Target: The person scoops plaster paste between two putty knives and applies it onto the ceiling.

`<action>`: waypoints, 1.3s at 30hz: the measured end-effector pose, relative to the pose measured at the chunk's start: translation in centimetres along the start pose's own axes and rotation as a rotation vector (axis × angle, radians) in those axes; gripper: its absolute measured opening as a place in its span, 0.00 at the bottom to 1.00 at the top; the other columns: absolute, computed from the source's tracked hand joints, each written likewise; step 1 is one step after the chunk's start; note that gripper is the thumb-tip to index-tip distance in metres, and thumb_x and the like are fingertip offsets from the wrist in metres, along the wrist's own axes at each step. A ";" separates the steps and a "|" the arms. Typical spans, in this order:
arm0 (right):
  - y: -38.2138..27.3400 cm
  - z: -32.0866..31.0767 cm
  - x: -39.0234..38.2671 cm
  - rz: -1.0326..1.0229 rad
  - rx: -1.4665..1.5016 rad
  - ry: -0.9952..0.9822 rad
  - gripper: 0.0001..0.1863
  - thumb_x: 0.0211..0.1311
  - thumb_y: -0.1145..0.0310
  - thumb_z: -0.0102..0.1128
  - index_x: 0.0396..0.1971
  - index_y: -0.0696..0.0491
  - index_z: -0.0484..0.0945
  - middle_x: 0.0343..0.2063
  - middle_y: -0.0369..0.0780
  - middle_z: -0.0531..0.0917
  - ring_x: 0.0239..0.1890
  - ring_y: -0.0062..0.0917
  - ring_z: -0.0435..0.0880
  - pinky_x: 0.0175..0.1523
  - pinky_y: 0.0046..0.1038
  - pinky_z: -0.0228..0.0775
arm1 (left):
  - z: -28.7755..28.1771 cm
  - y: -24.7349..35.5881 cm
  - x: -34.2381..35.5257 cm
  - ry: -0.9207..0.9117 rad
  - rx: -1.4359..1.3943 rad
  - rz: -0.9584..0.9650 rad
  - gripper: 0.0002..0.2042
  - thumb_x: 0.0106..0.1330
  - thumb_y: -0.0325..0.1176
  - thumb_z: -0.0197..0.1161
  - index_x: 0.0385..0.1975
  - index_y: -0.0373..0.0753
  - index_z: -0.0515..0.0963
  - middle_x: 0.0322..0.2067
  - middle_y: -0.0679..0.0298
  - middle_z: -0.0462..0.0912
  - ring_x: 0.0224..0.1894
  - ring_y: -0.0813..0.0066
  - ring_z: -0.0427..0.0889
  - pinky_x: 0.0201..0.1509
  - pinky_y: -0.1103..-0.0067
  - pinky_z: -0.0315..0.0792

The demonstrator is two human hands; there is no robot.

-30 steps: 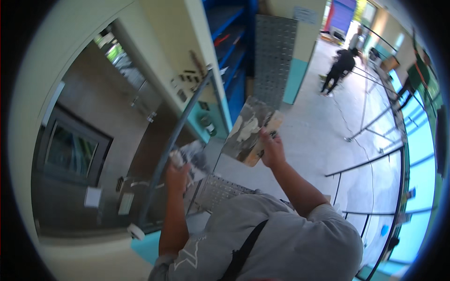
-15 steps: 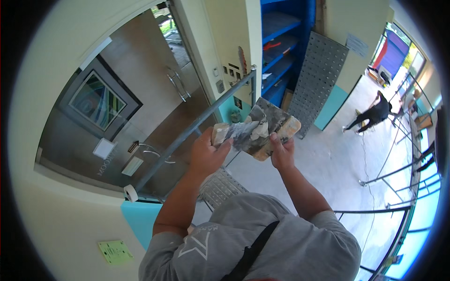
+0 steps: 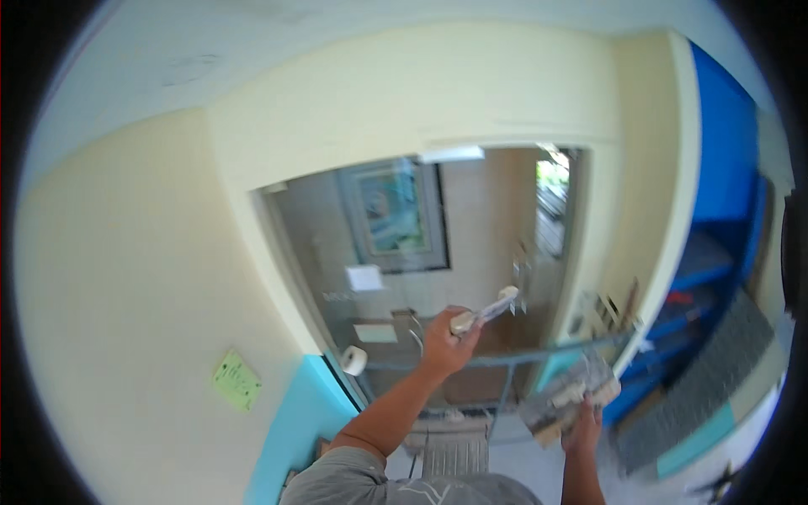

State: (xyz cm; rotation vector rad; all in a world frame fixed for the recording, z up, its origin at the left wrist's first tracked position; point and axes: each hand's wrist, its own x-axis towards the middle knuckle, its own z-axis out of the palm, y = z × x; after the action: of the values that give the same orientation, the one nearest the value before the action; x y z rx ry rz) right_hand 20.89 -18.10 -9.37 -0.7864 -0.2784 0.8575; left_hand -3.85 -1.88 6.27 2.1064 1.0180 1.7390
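My left hand is raised in front of the glass door, fingers closed around the handle of a putty knife. A lump of whitish filler sits on the knife's far end. Lower and to the right, my right hand grips a wide grey plate smeared with filler, its thumb on the near side. Tan edges show on the plate; its exact kind I cannot tell. The two tools are apart. Motion blurs the plate and both hands somewhat.
A metal rail crosses before the glass door, with a white tape roll at its left end. Blue shelves and a leaning perforated metal plank stand right. Another plank lies below. Cream wall rises above the door.
My view has swung up and left toward the wall above the door. The putty knife has come away from the plate and is raised in my left hand; the plate stays in my right.
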 end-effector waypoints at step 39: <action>11.4 10.2 13.0 0.160 -0.006 -0.056 0.24 0.67 0.58 0.50 0.58 0.53 0.64 0.54 0.43 0.69 0.54 0.39 0.69 0.51 0.41 0.69 | -52.9 19.1 42.9 1.340 0.372 0.484 0.26 0.54 0.45 0.71 0.45 0.32 0.72 0.41 0.54 0.81 0.41 0.62 0.81 0.44 0.72 0.74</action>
State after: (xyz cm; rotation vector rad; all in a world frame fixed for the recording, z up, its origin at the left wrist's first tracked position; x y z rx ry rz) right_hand 17.47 1.57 -11.55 -0.7992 -0.2700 1.0309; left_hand -43.61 -1.96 64.72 1.1265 1.1381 3.5811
